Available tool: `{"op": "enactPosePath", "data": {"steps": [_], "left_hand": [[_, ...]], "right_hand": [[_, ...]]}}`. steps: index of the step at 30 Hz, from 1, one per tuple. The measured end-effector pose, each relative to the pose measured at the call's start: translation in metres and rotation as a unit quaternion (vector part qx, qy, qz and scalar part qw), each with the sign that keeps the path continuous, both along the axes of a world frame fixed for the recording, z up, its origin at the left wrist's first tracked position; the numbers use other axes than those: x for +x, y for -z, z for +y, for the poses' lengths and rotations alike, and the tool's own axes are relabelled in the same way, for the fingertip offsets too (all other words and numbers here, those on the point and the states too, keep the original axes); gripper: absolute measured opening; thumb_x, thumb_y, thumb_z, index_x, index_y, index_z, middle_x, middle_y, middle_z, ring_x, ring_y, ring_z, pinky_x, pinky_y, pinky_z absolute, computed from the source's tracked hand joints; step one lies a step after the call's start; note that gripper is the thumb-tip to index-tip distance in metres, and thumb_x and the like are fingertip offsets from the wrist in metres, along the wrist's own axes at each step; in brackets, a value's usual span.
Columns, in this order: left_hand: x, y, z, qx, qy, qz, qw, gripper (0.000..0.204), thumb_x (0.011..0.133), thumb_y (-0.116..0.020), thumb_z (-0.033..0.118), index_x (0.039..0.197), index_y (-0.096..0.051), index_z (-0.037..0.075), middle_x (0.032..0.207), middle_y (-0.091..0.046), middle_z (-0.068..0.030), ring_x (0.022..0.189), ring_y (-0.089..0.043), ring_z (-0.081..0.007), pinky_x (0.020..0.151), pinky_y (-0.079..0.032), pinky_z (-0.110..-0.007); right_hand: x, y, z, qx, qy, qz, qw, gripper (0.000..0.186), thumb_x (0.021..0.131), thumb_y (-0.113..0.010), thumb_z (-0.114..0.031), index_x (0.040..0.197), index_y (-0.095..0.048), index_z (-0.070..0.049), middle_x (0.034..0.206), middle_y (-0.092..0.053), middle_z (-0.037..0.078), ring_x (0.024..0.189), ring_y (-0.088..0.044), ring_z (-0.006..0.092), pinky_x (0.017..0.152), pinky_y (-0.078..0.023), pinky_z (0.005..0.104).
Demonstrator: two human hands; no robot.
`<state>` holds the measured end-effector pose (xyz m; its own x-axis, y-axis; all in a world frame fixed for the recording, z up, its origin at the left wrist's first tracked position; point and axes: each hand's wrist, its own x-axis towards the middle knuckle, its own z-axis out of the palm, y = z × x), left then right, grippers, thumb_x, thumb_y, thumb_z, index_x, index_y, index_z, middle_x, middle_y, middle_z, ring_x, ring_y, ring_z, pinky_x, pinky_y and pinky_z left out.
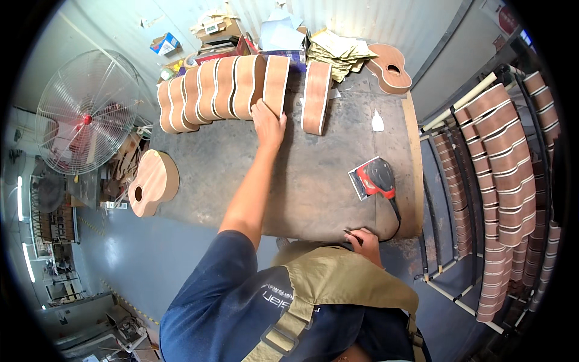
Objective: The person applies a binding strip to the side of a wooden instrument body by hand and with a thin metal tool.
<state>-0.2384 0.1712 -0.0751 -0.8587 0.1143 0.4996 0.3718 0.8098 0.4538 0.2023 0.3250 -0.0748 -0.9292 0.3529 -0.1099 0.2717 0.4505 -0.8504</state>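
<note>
My left arm reaches across the workbench (241, 181). At the end of it, my left hand (269, 125) grips the lower end of a small guitar-shaped wooden body (277, 81) standing on its side, pale binding along its edges. Left of that stands a tight row of several similar wooden bodies (208, 90); one more body (315, 96) stands apart to the right. Close to my waist, at the bench's near edge, my right hand (365, 242) is closed around a thin dark stick-like tool (353, 236), perhaps a pencil. Its far end is hidden by the fingers.
A red and black electric sander (376, 177) with a cord rests on the right. Beyond it are a white bottle (377, 120) and another body (391, 69). One body (154, 183) sits at the left edge, near a fan (87, 119). Racks of bodies (500, 169) stand right.
</note>
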Motion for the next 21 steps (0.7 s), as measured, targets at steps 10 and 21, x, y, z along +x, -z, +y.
{"op": "enactPosePath", "data": {"steps": [10, 21], "left_hand": [[0.140, -0.048, -0.113, 0.002, 0.045, -0.209, 0.977, 0.065, 0.078, -0.086, 0.029, 0.116, -0.044, -0.002, 0.114, -0.062, -0.0304, 0.103, -0.064, -0.0548, 0.087, -0.055, -0.059], [0.360, -0.059, -0.209, 0.009, 0.184, -0.340, 0.922, 0.088, 0.075, -0.091, 0.034, 0.138, -0.042, -0.002, 0.114, -0.064, -0.0272, 0.101, -0.067, -0.0503, 0.085, -0.057, -0.055]], "right_hand": [[0.011, -0.012, -0.042, 0.024, -0.035, -0.073, 0.996, 0.032, 0.085, -0.084, -0.013, 0.115, -0.075, -0.004, 0.085, -0.069, 0.012, 0.077, -0.068, 0.0276, 0.069, -0.054, 0.0399], [-0.111, -0.101, -0.135, -0.070, -0.048, 0.112, 0.990, 0.086, 0.078, -0.096, -0.018, 0.154, -0.057, -0.009, 0.102, -0.066, 0.000, 0.073, -0.039, 0.0074, 0.069, -0.045, 0.0231]]}}
